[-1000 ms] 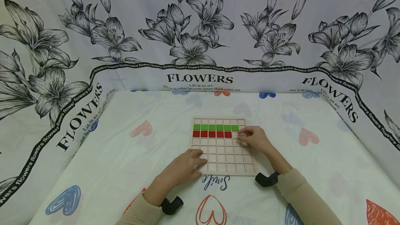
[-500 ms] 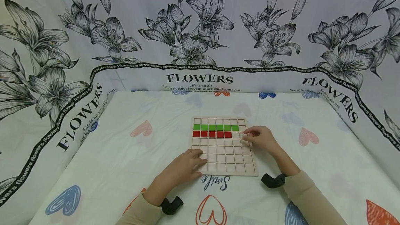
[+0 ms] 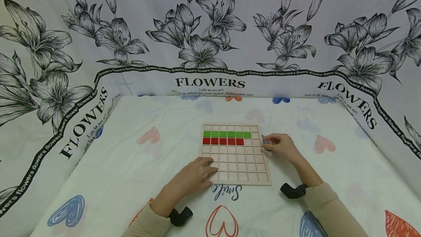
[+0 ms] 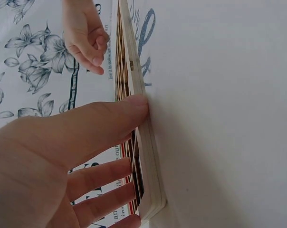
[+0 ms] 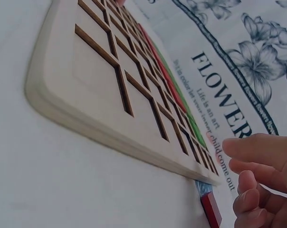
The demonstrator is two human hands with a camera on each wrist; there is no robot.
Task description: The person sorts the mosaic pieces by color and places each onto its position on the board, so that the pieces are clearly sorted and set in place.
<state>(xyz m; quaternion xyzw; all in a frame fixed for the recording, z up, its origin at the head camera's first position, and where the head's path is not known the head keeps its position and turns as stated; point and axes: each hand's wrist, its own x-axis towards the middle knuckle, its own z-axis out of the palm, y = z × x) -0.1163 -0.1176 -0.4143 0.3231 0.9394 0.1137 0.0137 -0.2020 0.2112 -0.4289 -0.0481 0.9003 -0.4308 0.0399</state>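
Observation:
A pale wooden grid board lies on the cloth. Green square tiles fill most of one row, with red square tiles in the row below. My left hand rests at the board's near left corner, thumb against the near edge and fingers over the grid. Just off the board's right edge is my right hand, fingers loosely curled; nothing shows between them in the right wrist view. There, a dark red block lies on the cloth beside the board, below the hand; the hand hides it in the head view.
The white tablecloth bears printed hearts and the word Smile. A flower-printed curtain stands behind and at both sides. Black wrist mounts sit at both sleeves.
My right hand has moved right, from over the red tiles' row to beyond the board's right edge. The left hand, board and tiles have stayed in place.

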